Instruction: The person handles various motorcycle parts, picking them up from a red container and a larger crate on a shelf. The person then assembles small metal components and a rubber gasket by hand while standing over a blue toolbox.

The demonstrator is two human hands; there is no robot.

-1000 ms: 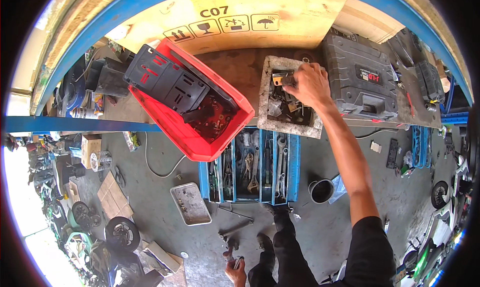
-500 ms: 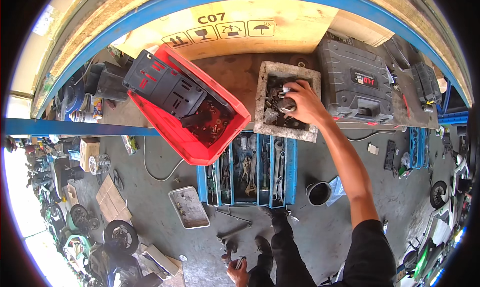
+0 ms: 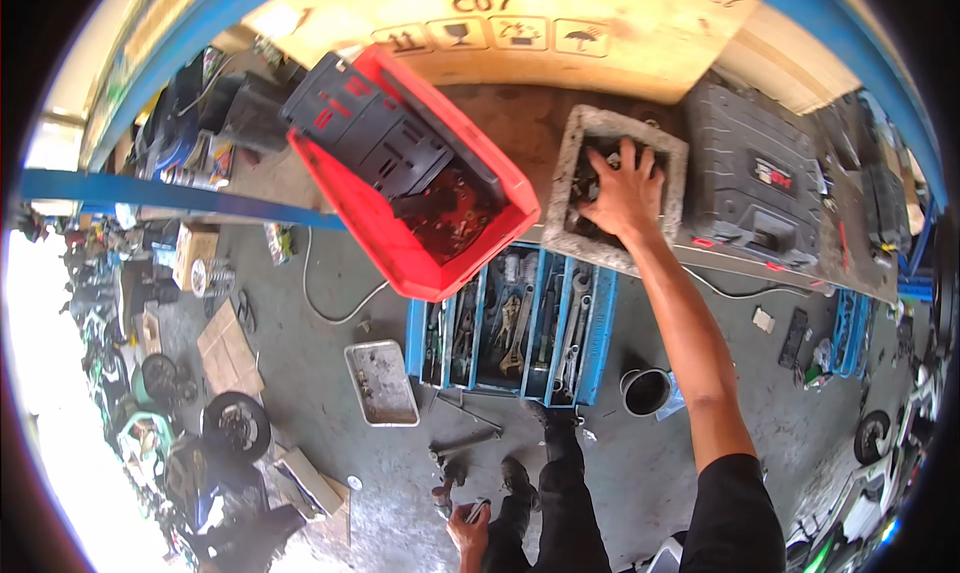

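My right hand (image 3: 627,195) reaches into a grubby whitish foam box (image 3: 672,195) on the bench. Its fingers are spread over the small metal parts (image 3: 584,185) inside, and the palm hides much of them. Low in the picture, my left hand (image 3: 468,529) is closed around a small item with a shiny metallic edge, too small to name. Left of the foam box, a red plastic bin (image 3: 410,279) holds a black plastic tray-like piece (image 3: 378,138) and loose small hardware (image 3: 455,213).
A black tool case (image 3: 750,173) lies right of the foam box. Below the bench stands an open blue toolbox (image 3: 597,348) with wrenches and pliers. A metal tray (image 3: 383,383), a dark bucket (image 3: 645,391) and a long-handled tool (image 3: 468,441) are on the floor.
My right hand has let go of a rounded metallic piece in the foam box, and its fingers have spread out. The whole view has shifted, moving the bench things rightward.
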